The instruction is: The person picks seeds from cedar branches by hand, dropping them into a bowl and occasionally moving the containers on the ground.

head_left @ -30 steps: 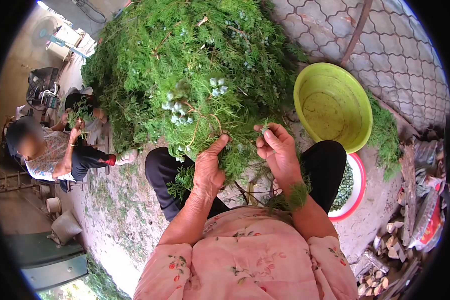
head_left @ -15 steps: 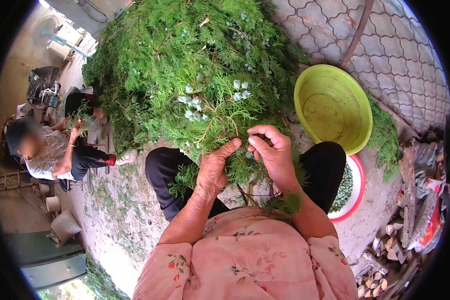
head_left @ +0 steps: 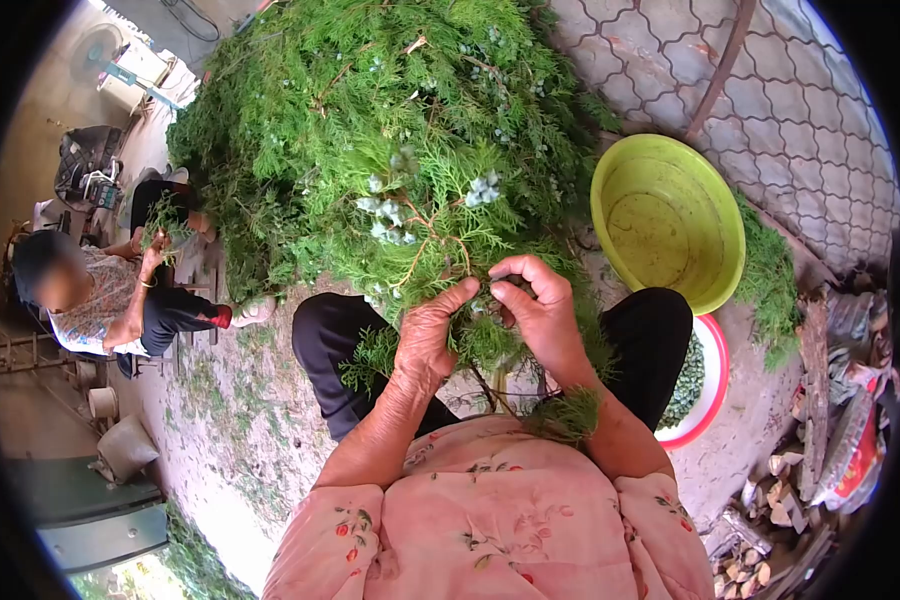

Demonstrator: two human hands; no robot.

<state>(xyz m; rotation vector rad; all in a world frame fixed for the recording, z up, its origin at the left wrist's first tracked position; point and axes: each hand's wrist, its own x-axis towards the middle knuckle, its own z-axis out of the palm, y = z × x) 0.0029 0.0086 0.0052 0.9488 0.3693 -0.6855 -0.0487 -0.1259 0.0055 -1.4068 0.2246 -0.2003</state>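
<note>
A leafy cypress-like branch (head_left: 410, 262) with clusters of pale blue-green cones (head_left: 483, 188) lies over my lap and against the heap beyond. My left hand (head_left: 432, 328) is closed on this branch, thumb and finger pinching its stem. Close beside it, my right hand (head_left: 542, 308) is closed too, its thumb and bent forefinger meeting at the branch near the left thumb tip. Whatever is between the right fingertips is too small and hidden to make out. A loose green sprig (head_left: 567, 415) rests by my right forearm.
A big heap of cut greenery (head_left: 370, 100) rises ahead. To the right stand a yellow-green basin (head_left: 670, 220) and a red-rimmed white basin (head_left: 711, 375) holding many small green cones. Split firewood (head_left: 755, 560) lies at lower right. Another person (head_left: 100, 290) sits at left, holding a sprig.
My right hand has shifted slightly left, its fingertips now closer to my left thumb. The cone clusters on the branch have turned a little. The other person's hands have barely moved.
</note>
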